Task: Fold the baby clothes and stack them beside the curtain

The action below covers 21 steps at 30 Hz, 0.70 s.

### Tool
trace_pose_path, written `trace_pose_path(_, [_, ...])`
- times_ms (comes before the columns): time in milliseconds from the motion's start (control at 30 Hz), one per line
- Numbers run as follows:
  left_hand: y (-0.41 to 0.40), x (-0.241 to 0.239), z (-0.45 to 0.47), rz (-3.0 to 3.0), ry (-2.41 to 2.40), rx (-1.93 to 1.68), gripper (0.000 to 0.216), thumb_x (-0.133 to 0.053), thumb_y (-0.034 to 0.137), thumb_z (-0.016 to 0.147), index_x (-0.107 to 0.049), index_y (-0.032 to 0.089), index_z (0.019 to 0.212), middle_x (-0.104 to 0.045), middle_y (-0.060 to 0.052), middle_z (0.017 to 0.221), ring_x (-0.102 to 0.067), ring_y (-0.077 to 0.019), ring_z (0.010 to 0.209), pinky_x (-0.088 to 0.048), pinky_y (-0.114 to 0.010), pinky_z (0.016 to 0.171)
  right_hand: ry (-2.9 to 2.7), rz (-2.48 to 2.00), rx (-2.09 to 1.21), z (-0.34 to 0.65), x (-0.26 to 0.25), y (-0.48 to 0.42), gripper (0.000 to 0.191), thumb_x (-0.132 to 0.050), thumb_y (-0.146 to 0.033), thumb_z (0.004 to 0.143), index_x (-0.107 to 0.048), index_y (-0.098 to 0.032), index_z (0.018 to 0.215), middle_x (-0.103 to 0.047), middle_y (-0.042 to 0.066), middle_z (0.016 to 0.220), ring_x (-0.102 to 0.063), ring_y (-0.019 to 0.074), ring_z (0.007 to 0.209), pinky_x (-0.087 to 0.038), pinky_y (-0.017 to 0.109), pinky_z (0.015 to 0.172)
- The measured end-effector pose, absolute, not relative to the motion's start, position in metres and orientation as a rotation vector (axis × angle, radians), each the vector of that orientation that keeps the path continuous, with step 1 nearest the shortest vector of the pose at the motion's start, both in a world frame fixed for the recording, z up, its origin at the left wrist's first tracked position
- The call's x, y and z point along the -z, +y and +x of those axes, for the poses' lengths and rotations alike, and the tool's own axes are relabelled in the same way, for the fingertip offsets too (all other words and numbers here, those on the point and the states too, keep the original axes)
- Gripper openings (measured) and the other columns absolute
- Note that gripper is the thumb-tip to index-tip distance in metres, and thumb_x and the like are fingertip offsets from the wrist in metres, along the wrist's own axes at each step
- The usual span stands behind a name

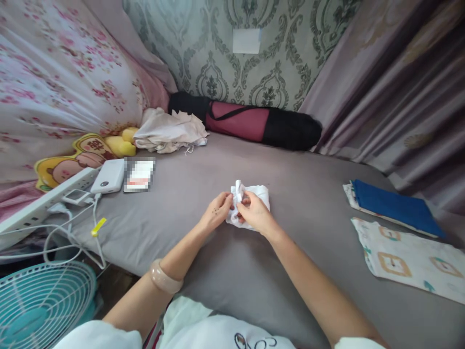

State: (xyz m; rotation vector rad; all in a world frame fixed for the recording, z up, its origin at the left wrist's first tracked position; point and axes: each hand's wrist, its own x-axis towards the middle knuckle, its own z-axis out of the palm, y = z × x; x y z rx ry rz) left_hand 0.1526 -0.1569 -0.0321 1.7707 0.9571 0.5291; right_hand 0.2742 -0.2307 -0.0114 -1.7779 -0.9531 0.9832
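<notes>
A small white cloth [259, 193] lies bunched on the grey bed sheet [225, 266] in the middle of the view. My left hand [217, 211] pinches its left edge with closed fingers. My right hand [254, 211] grips the cloth from the right, fingers curled around a raised fold. Both hands touch each other over the cloth. A pale bangle [165, 278] sits on my left wrist.
A blue folded cloth [395, 206] and a patterned white cloth [410, 259] lie at the right. A beige cloth pile [170, 131] and a red-black bag [254, 123] sit by the wall. A power bank [108, 175], power strip [39, 203], cables and teal fan [43, 303] are at the left.
</notes>
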Motion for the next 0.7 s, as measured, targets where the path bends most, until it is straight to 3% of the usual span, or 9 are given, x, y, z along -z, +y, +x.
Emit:
trace_pose_path(100, [-0.160,0.030,0.153,1.740,1.046,-0.557,0.050,-0.033,0.053,0.093,-0.058,0.015,0.113,-0.065,-0.007,0.094,-0.059,-0.0197,0.089,-0.044,-0.030,0.079,-0.962,-1.711,-1.060,0.275,0.012,-0.235,0.052,-0.046,-0.022,0.088,-0.041,-0.016,0.139,-0.056,0.016,0.129,-0.070,0.0167,0.078,-0.059,0.029,0.065])
trace_pose_path(167, [-0.161,0.030,0.152,1.734,1.056,-0.538,0.056,-0.037,0.057,0.091,-0.051,0.014,0.124,-0.064,-0.007,0.090,-0.059,-0.0203,0.085,-0.045,-0.032,0.077,-1.043,-1.696,-1.033,0.282,0.003,-0.241,0.046,-0.040,-0.024,0.091,-0.046,-0.015,0.135,-0.058,0.016,0.128,-0.069,0.0198,0.089,-0.059,0.033,0.075])
trace_pose_path(267, [-0.163,0.035,0.150,1.815,0.977,-0.534,0.074,-0.058,0.054,0.080,-0.036,0.013,0.139,-0.063,-0.005,0.087,-0.058,-0.0197,0.078,-0.046,-0.032,0.073,-1.218,-1.812,-0.495,0.300,-0.014,-0.251,0.043,-0.032,-0.026,0.094,-0.052,-0.017,0.131,-0.059,0.014,0.128,-0.058,0.0247,0.116,-0.049,0.043,0.097])
trace_pose_path(333, [-0.165,0.038,0.149,1.910,0.934,-0.547,0.079,-0.066,0.046,0.075,-0.034,0.017,0.141,-0.061,-0.004,0.089,-0.056,-0.0192,0.079,-0.046,-0.033,0.074,-1.323,-1.867,-0.035,0.309,-0.019,-0.255,0.048,-0.025,-0.025,0.097,-0.045,-0.016,0.138,-0.047,0.013,0.142,-0.039,0.0248,0.135,-0.033,0.047,0.110])
trace_pose_path(400, [-0.165,0.040,0.149,1.963,0.925,-0.556,0.070,-0.064,0.040,0.076,-0.039,0.020,0.139,-0.058,-0.002,0.087,-0.053,-0.0178,0.078,-0.045,-0.032,0.075,-1.485,-1.922,0.175,0.314,-0.013,-0.255,0.051,-0.021,-0.028,0.098,-0.036,-0.013,0.145,-0.033,0.013,0.152,-0.022,0.0246,0.143,-0.020,0.050,0.116])
trace_pose_path(567, [-0.162,0.047,0.149,1.938,0.942,-0.625,0.050,-0.052,0.026,0.080,-0.049,0.020,0.130,-0.052,0.002,0.078,-0.049,-0.0137,0.072,-0.044,-0.027,0.071,-1.892,-2.216,-0.039,0.307,0.028,-0.244,0.061,-0.028,-0.041,0.097,-0.035,-0.005,0.145,-0.032,0.018,0.152,-0.022,0.0291,0.142,-0.013,0.050,0.116])
trace_pose_path(700, [-0.159,0.056,0.151,1.888,0.973,-0.725,0.045,-0.051,0.019,0.078,-0.054,0.020,0.123,-0.054,-0.003,0.095,-0.051,-0.0124,0.075,-0.046,-0.026,0.070,-1.903,-2.332,-0.069,0.306,0.039,-0.238,0.064,-0.026,-0.042,0.097,-0.032,-0.001,0.146,-0.028,0.017,0.153,-0.020,0.0281,0.143,-0.012,0.047,0.116])
